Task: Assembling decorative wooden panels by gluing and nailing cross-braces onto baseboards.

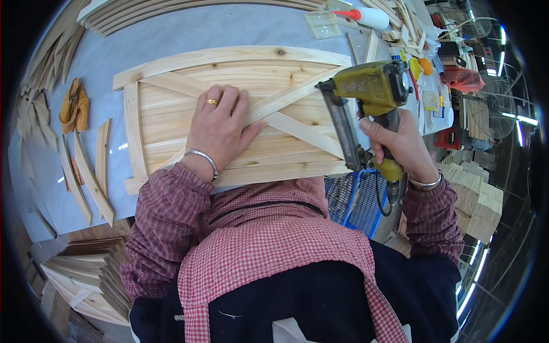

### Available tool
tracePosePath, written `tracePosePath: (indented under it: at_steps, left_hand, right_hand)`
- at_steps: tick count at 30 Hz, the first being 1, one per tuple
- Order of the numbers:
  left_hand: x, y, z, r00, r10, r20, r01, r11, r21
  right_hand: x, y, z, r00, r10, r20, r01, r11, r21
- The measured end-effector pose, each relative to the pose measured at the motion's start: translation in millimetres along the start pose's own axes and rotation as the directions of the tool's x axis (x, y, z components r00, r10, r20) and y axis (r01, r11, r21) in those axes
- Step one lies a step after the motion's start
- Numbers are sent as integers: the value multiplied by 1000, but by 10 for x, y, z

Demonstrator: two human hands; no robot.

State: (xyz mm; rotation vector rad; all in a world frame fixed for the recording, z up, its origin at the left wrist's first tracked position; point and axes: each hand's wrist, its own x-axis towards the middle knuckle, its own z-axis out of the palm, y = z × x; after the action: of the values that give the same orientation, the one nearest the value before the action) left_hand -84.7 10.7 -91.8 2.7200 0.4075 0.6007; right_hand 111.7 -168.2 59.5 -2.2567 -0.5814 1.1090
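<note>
Wooden panel [289, 86] with crossed diagonal strips [303, 134], overlaid by the left hand [220, 123], a nail gun [369, 86] being held at its three o'clock end.

Directions are taken from the centre of the panel, which is laid flat on a blue-grey worktable [166, 34]. The left hand is rested palm-down near the crossing, its fingers slightly bent and close together, its thumb spread toward three o'clock. The nail gun's grip is enclosed by the right hand [403, 146]; whether the tool's nose is in contact with the wood cannot be told. A crumpled brown bundle [74, 108] is seen at nine o'clock, curved wooden strips [91, 179] at eight, a white bottle [374, 19] at two, and a blue basket [366, 200] at four.
</note>
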Motion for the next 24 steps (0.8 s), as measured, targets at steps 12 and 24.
tracePosePath:
  at_steps: [12,24]
  left_hand:
    - [25,30,-7,1000,0,8,1,1000,-14]
    - [31,43,-1,1000,-7,16,7,1000,-17]
  right_hand:
    - [-22,-288,404,975,-11,221,25,998,-62]
    - [-146,-295,418,983,40,181,-18,993,-120]
